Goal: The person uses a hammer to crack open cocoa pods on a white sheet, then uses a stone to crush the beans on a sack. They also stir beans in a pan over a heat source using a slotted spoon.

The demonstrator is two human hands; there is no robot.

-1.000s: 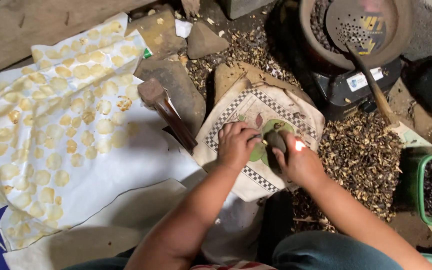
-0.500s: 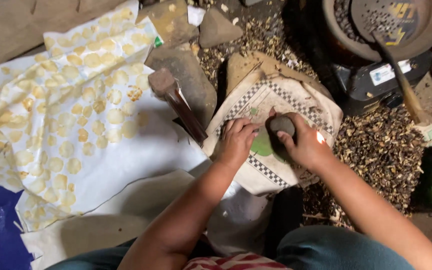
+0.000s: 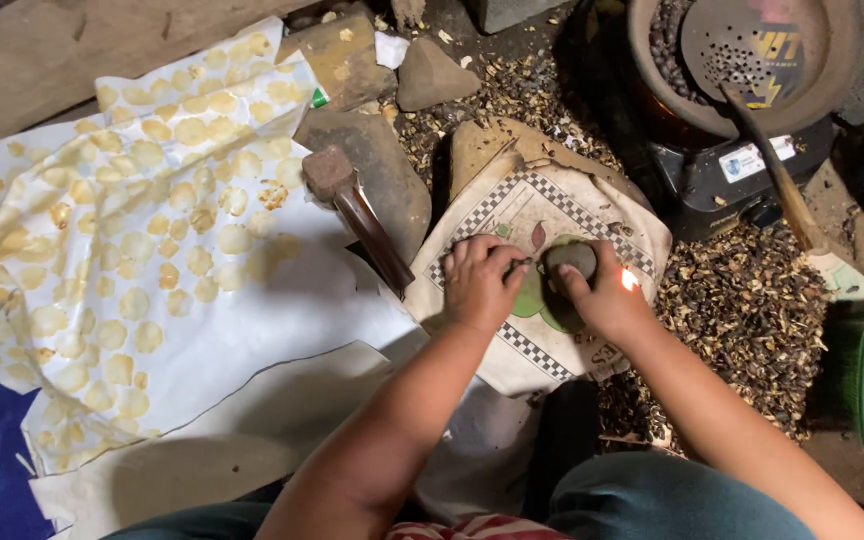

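We see the right hand [image 3: 607,300] wrapped around a dark rounded stone [image 3: 569,262], pressing it down on a checkered-edged cloth [image 3: 522,215] that covers a flat block. The left hand [image 3: 479,283] rests just beside it, fingers curled and pinching something small and dark against the cloth, too small for us to name. A wooden-handled hammer [image 3: 357,210] lies near the left hand, its head on a grey slab. To the right, broken shells [image 3: 742,310] litter the ground. Pale flat slices [image 3: 142,210] dry on the white sheet at left.
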